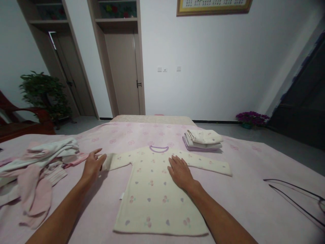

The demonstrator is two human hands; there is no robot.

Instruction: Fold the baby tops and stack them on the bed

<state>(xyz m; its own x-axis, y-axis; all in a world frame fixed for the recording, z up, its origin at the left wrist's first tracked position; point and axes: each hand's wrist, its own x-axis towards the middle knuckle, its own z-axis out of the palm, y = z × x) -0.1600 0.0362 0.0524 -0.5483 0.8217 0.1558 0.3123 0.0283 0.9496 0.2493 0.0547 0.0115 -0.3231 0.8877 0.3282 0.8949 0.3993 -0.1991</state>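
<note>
A cream long-sleeved child's top (152,193) with a cherry and heart print and a purple neckline lies spread flat, collar away from me. My left hand (92,164) pinches the cuff of the sleeve on the left, lifting that end slightly. My right hand (180,171) rests flat on the upper chest of the top, fingers stretched out and holding nothing. The other sleeve lies straight out to the right. A small white tag shows at the left side seam.
A pink patterned bedspread (248,203) lies under everything. Crumpled clothes (35,183) are heaped at the left. Folded clothes (203,140) are stacked at the back right. Thin dark-framed eyeglasses (294,186) lie at the right edge. Doors and a white wall stand behind.
</note>
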